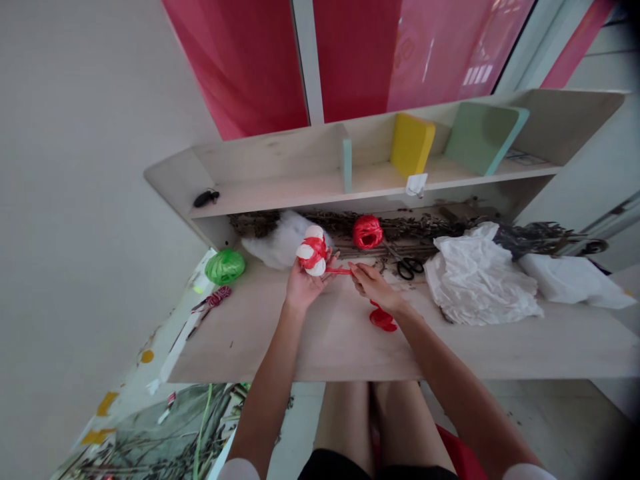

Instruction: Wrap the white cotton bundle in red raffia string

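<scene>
My left hand (303, 285) grips a small white padded bundle (313, 251) bound with red plastic string, held just above the wooden desk (320, 337). A taut length of red string (339, 271) runs from the bundle to my right hand (373, 283), whose fingers pinch it. The string's loose end (383, 319) trails below my right wrist onto the desk. Behind my hands lie a red string ball (367, 231) and black-handled scissors (409, 265).
A green string ball (225, 266) sits at the desk's left corner, white stuffing (280, 241) behind the bundle. Crumpled white plastic (480, 277) and dry twigs (535, 235) lie to the right. A shelf (360, 183) with yellow and green blocks stands at the back.
</scene>
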{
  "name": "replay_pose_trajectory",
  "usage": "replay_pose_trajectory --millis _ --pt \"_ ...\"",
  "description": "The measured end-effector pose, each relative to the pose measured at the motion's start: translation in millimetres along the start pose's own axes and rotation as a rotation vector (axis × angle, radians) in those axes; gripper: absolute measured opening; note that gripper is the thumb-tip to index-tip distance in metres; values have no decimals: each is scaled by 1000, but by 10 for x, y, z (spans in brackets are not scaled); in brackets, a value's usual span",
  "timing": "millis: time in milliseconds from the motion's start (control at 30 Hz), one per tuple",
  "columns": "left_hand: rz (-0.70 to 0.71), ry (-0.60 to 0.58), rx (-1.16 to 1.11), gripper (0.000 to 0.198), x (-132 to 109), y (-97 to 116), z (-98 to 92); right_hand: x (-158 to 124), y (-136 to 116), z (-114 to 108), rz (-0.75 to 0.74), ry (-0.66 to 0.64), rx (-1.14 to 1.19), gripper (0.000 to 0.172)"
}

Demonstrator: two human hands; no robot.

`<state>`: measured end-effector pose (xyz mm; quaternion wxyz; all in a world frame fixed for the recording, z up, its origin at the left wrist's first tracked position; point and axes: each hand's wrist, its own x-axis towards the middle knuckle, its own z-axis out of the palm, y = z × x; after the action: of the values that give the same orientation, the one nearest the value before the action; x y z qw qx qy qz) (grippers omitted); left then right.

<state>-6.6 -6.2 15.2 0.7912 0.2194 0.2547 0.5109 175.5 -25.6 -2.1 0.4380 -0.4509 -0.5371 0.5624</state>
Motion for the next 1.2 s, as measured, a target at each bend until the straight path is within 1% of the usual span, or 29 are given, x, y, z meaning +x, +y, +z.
replay_pose_trajectory --millis 100,200,300,500,600,667,733,867,1033,1200 --pt "-33 -8 -24 48 5 -11 -15 -57 -89 -8 60 -98 199 51" --pt "-50 -29 -28 47 13 -28 -16 -95 -135 -25 57 -148 251 54" --pt "-54 -37 -22 46 17 -35 -8 -105 -131 -43 55 -161 187 50" --pt "-49 15 -85 51 -10 -7 2 -93 -110 -61 50 -79 95 43" --pt "-14 22 -122 50 -19 -6 -9 -96 -121 -51 51 -63 73 42" --pt "14 18 -148 47 -20 -11 -19 -107 -133 -40 50 -80 53 41" --pt "32 16 -176 44 -19 -17 -23 -122 -142 -30 47 -127 27 41" --pt "27 10 -194 41 -14 -21 -6 -146 -127 -18 46 -214 8 39" --pt "-33 25 -89 41 -6 -38 35 -141 -104 -34 19 -207 131 39" --pt "-13 46 121 34 -16 -84 113 -137 -164 -65 45 -256 275 46"
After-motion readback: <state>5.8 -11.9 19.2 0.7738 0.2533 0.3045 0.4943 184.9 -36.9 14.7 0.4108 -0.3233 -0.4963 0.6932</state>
